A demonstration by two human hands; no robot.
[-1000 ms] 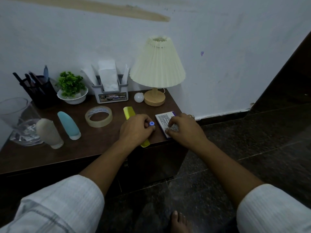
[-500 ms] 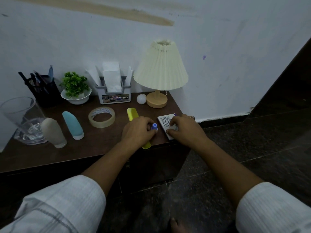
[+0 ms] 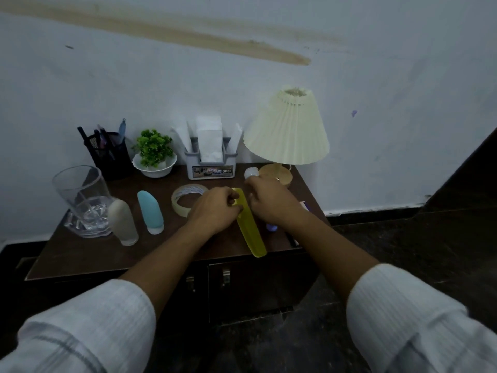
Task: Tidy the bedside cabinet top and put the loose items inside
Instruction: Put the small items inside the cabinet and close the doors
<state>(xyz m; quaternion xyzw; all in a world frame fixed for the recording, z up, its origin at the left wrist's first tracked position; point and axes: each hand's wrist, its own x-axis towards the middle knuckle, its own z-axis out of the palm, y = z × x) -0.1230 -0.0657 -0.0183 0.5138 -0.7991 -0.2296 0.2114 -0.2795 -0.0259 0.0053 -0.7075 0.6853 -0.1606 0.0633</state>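
A long yellow comb (image 3: 250, 234) lies on the dark brown cabinet top (image 3: 80, 254), its near end sticking out over the front edge. My left hand (image 3: 215, 211) grips the comb's far part with curled fingers. My right hand (image 3: 271, 203) hovers just right of that end, and its own back hides the fingers, which reach up to a small white ball (image 3: 251, 172). A small blue-capped item (image 3: 272, 227) lies under my right wrist. A white box (image 3: 304, 205) peeks out beside my right forearm.
On the top also stand or lie a tape roll (image 3: 179, 204), a blue bottle (image 3: 150, 211), a beige bottle (image 3: 123, 222), a glass (image 3: 80, 189), a pen holder (image 3: 110, 157), a potted plant (image 3: 154, 154), a tissue holder (image 3: 211, 169) and a lamp (image 3: 287, 130). The cabinet doors (image 3: 258, 286) below are closed.
Both hands moved away from the box and the blue-capped item toward the comb's far end. My left hand let go of the blue-capped item and took hold of the comb.
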